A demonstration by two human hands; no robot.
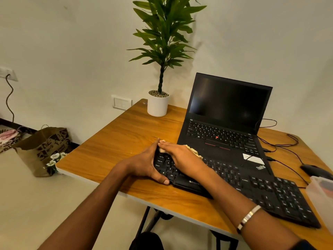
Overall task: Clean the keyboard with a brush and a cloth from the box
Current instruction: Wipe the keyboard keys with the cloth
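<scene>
Wooden tabletop (115,147) carried everything. Black laptop (228,112), lid open and screen dark, sat toward the back edge, right of a white potted plant (158,103) at the back corner. Black keyboard (261,188) lay along the front edge, its far side touching the laptop's front. Clear plastic box (322,193) sat at the right edge, just beside the keyboard; black mouse (314,170) behind it. Left hand (144,165) wrapped around the keyboard's left end, thumb on the front rim. Right hand (182,156) lay flat, fingers extended, pressing a beige cloth (195,153) onto the keyboard's upper-left keys.
</scene>
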